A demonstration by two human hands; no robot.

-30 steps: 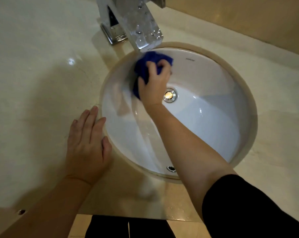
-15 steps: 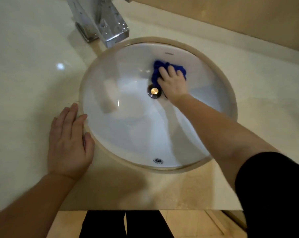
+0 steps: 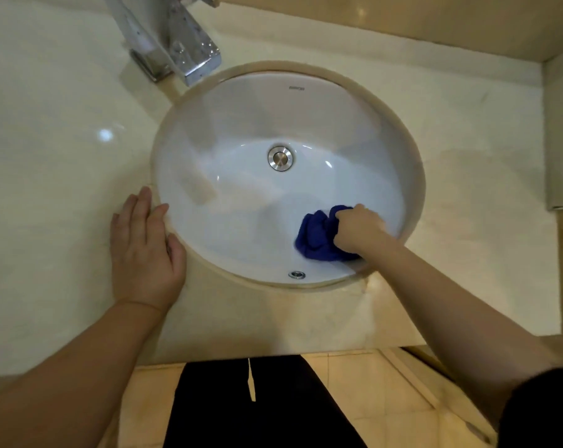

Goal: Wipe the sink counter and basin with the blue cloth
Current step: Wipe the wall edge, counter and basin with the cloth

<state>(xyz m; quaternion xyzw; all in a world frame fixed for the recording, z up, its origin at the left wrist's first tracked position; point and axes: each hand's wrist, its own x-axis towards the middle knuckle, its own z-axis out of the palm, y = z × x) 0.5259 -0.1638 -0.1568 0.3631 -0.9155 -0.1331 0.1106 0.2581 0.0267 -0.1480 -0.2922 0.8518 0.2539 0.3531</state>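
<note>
The blue cloth [image 3: 315, 234], clamped in the right hand's [image 3: 359, 229] curled fingers, is swept from beyond the drain [image 3: 280, 158] to the basin's [image 3: 241, 124] near-right wall — the left hand [image 3: 144, 244] is kept flat on the counter [image 3: 47, 156] — basin circuit likely nearly closed.

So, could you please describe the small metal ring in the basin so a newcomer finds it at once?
Start at the white basin set in the cream counter. On its near wall, close to the blue cloth that the right hand grips, sits the small metal ring. It is far smaller than the drain plug at the bottom and lies just under the rim.
</note>
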